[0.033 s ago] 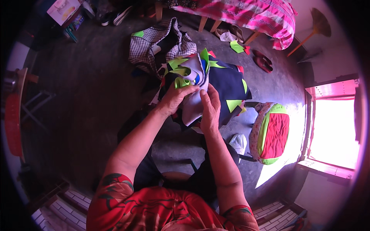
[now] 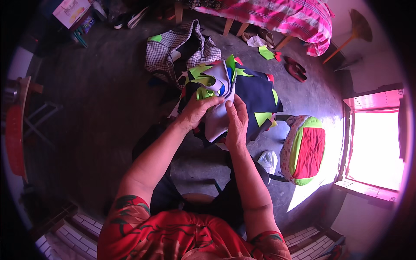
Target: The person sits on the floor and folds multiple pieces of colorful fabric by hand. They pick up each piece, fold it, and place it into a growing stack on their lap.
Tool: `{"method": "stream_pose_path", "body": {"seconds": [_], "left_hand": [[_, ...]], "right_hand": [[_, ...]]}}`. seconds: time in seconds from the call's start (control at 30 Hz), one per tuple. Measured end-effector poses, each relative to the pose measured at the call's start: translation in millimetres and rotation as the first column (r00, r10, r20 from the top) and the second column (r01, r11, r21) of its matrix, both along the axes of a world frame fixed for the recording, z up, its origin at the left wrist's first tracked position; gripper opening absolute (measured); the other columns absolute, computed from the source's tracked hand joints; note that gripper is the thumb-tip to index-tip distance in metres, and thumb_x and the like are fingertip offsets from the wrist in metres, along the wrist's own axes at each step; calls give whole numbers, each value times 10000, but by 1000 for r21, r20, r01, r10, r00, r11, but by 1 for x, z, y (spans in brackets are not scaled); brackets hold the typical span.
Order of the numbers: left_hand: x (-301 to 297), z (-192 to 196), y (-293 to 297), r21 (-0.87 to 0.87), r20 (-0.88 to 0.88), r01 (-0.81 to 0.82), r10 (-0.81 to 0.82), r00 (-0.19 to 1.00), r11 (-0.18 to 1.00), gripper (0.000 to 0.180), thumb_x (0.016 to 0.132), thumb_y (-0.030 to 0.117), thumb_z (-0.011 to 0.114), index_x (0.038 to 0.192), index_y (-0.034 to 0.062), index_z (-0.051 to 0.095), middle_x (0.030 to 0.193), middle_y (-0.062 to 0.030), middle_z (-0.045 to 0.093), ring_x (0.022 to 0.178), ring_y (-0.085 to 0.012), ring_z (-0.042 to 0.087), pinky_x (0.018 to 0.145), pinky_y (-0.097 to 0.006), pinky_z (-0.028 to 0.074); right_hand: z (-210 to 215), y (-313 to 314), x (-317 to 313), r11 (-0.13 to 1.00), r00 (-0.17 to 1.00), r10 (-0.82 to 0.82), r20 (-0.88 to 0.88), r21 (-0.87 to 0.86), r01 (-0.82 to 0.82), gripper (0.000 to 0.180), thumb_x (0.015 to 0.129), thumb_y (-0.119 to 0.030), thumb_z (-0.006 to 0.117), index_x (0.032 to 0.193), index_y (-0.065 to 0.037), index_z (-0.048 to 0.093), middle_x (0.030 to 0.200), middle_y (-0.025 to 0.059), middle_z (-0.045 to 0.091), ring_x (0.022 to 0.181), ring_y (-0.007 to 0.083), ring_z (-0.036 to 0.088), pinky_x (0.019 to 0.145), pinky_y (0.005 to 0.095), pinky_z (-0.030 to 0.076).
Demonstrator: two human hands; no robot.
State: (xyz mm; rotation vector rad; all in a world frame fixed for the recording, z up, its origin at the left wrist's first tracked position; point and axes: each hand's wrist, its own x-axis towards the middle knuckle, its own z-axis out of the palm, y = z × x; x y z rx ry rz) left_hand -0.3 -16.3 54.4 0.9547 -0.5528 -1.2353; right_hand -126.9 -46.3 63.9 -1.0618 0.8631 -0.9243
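Both of my hands grip a piece of pale lilac-grey cloth above a heap of fabric. My left hand pinches its left side, beside curled neon-green cloth. On the other side my right hand holds the edge, thumb pointing up. A dark trim runs along the cloth's upper part, and a bit of blue shows between the folds. Beneath lies dark navy fabric with neon-green and red scraps around it. Some fingertips are hidden by the cloth.
Checked cloth lies beyond the heap. A green-and-red padded bundle and a white plastic bag are at the right, near a bright window. Dark red shoes and a green scrap lie on the floor.
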Motion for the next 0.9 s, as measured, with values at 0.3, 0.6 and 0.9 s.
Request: {"method": "stream_pose_path", "body": {"seconds": [0.3,0.6,0.9], "left_hand": [[3,-3,3,60,76,126,-131,989,990,386,693,121,596,1068,41,552,971,-31,576,878,-116,535,783,-285,436],[4,-5,3,52,-43,73,-70,997,996,355,716,96,606,1063,47,547,962,-16,573,878,-111,535,783,-270,437],[2,-7,0,50,5,75,-75,997,996,365,720,103,617,1074,49,544,965,-13,564,886,-104,524,797,-263,425]], "right_hand": [[-2,-1,0,1000,994,-7,-110,0,7,532,863,-329,608,1197,41,420,1098,128,560,1010,165,518,926,296,368],[-2,-3,1,999,999,-37,-32,-2,37,499,839,-239,654,1175,47,422,1045,129,570,957,158,533,878,287,403],[-6,-7,-6,999,998,-30,-62,32,32,433,885,-238,567,1188,57,475,1035,100,593,940,143,544,864,272,405]]}}
